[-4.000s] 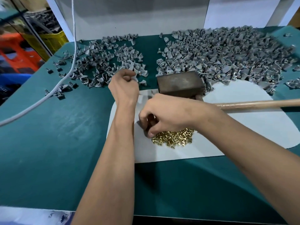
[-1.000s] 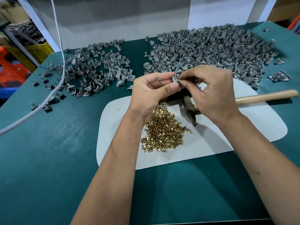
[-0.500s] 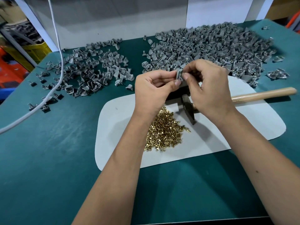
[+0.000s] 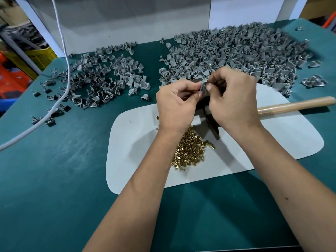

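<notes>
Fitting work: my left grip point(image 4: 177, 104) and right grip point(image 4: 234, 99) both pinch one grey clip point(image 4: 203, 86) (brass pins point(image 4: 190, 151) lie below them); the next move probably needs the hammer point(image 4: 294, 105).

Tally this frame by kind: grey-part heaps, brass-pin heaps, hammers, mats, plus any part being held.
Grey-part heaps: 2 (left heap, right heap)
Brass-pin heap: 1
Hammer: 1
White mat: 1
Held grey part: 1
Total: 6

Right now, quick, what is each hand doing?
Left hand: pinches the small grey part.
Right hand: pinches the same small grey part.
</notes>
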Demonstrator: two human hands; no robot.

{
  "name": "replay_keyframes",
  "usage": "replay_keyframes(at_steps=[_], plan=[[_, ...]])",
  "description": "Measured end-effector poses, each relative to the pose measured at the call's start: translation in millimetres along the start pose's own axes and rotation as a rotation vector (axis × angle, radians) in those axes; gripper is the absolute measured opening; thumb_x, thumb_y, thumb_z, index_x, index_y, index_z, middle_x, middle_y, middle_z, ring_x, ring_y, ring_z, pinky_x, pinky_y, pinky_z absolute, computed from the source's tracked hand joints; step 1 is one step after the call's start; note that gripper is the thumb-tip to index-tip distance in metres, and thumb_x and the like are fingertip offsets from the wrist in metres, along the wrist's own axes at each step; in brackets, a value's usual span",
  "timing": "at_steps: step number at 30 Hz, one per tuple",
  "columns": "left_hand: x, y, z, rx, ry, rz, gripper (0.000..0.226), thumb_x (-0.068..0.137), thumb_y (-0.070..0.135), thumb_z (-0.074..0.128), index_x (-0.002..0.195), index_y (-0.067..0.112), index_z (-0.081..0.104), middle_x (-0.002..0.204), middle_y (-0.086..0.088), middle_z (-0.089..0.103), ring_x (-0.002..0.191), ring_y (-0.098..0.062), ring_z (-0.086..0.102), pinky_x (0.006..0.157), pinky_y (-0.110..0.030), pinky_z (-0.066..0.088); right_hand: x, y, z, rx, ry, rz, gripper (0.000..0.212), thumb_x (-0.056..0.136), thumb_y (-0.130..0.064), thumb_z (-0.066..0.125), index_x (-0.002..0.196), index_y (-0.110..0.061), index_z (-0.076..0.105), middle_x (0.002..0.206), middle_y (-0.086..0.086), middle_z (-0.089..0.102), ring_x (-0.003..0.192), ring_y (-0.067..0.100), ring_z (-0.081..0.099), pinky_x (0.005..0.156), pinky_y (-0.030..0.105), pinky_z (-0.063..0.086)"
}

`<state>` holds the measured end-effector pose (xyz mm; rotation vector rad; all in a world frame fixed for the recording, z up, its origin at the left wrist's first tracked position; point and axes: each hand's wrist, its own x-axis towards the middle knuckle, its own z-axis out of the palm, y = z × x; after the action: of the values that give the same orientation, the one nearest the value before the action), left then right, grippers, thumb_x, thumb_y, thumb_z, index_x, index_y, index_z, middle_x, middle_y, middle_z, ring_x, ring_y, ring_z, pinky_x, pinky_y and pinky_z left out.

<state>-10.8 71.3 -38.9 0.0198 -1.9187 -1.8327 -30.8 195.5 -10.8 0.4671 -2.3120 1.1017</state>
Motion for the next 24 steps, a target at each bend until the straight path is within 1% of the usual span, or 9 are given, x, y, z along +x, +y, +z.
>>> replay_keyframes(at_steps=[4, 7, 9, 10, 12, 15, 17, 20, 24], plan=[[0.6, -0.7, -1.3, 0.091, -0.009, 0.025, 0.017, 0.079, -0.014, 0.077, 0.09, -0.001, 0.077, 0.093, -0.016, 0.077, 0.09, -0.03, 0.076, 0.089, -0.047, 0.061, 0.2, 1.2, 0.5, -0.004, -0.015, 0.05, 0.01, 0.085, -0.003, 0.065, 0.088, -0.009, 0.073, 0.078, -0.004, 0.064, 0.073, 0.013, 0.061, 0.071, 0.017, 0.047], [1.7, 1.7, -1.5, 0.206, -0.036, 0.069, 0.018, 0.078, -0.006, 0.082, 0.089, 0.007, 0.079, 0.087, -0.005, 0.079, 0.082, -0.018, 0.077, 0.081, -0.037, 0.064, -0.4, 1.7, -0.1, 0.021, -0.042, 0.109, 0.012, 0.087, -0.005, 0.066, 0.091, -0.011, 0.075, 0.079, -0.004, 0.066, 0.072, 0.009, 0.061, 0.066, 0.003, 0.042], [2.8, 3.3, -3.0, 0.26, -0.036, 0.099, 0.018, 0.077, -0.001, 0.085, 0.09, 0.01, 0.08, 0.084, 0.0, 0.078, 0.077, -0.012, 0.076, 0.077, -0.032, 0.064, 1.3, 2.4, -3.7, 0.039, -0.095, 0.1, 0.012, 0.09, -0.008, 0.067, 0.095, -0.012, 0.077, 0.082, -0.005, 0.068, 0.073, 0.006, 0.061, 0.068, 0.001, 0.04], [3.6, 3.8, -5.3, 0.285, -0.022, 0.115, 0.018, 0.077, 0.001, 0.086, 0.091, 0.01, 0.08, 0.084, 0.002, 0.078, 0.076, -0.009, 0.075, 0.076, -0.03, 0.063, 3.2, 3.3, -7.7, 0.05, -0.15, 0.08, 0.012, 0.092, -0.011, 0.067, 0.098, -0.013, 0.078, 0.084, -0.006, 0.069, 0.075, 0.006, 0.062, 0.071, 0.003, 0.041], [5.2, 5.5, -10.8, 0.353, 0.013, 0.155, 0.02, 0.08, 0.004, 0.084, 0.098, 0.012, 0.08, 0.088, 0.004, 0.078, 0.078, -0.007, 0.074, 0.079, -0.029, 0.062, 9.2, 8.0, -20.8, 0.032, -0.315, 0.028, 0.012, 0.096, -0.018, 0.066, 0.1, -0.017, 0.078, 0.086, -0.007, 0.072, 0.079, 0.008, 0.064, 0.076, 0.014, 0.047], [9.5, 7.7, -20.0, 0.509, 0.03, 0.215, 0.025, 0.089, 0.007, 0.076, 0.114, 0.011, 0.077, 0.105, 0.0, 0.077, 0.095, -0.011, 0.071, 0.093, -0.03, 0.058, 20.2, 22.7, -44.5, -0.128, -0.665, 0.002, 0.002, 0.09, -0.023, 0.076, 0.089, -0.024, 0.076, 0.081, -0.011, 0.073, 0.076, 0.002, 0.067, 0.071, 0.02, 0.053], [13.7, 7.3, -26.3, 0.607, 0.014, 0.227, 0.025, 0.095, 0.011, 0.07, 0.12, 0.012, 0.075, 0.11, 0.0, 0.076, 0.103, -0.015, 0.068, 0.098, -0.03, 0.053, 22.5, 31.6, -53.0, -0.247, -0.848, 0.017, 0.014, 0.081, -0.026, 0.085, 0.089, -0.029, 0.074, 0.082, -0.015, 0.072, 0.077, 0.003, 0.067, 0.069, 0.022, 0.053], [19.2, 1.9, -32.9, 0.731, -0.033, 0.186, 0.019, 0.098, 0.02, 0.067, 0.112, 0.02, 0.079, 0.11, 0.004, 0.074, 0.113, -0.024, 0.055, 0.101, -0.032, 0.04, 20.1, 37.0, -50.6, -0.371, -0.908, -0.009, 0.03, 0.073, -0.032, 0.09, 0.093, -0.033, 0.067, 0.084, -0.017, 0.065, 0.079, 0.003, 0.06, 0.068, 0.026, 0.046], [20.7, -3.0, -33.6, 0.718, -0.027, 0.064, 0.015, 0.093, 0.029, 0.072, 0.105, 0.029, 0.08, 0.119, 0.011, 0.065, 0.126, -0.024, 0.035, 0.109, -0.041, 0.029, 18.9, 38.8, -46.4, -0.345, -0.919, -0.025, 0.018, 0.083, -0.03, 0.084, 0.092, -0.029, 0.069, 0.084, -0.015, 0.065, 0.08, 0.003, 0.059, 0.075, 0.031, 0.049]])
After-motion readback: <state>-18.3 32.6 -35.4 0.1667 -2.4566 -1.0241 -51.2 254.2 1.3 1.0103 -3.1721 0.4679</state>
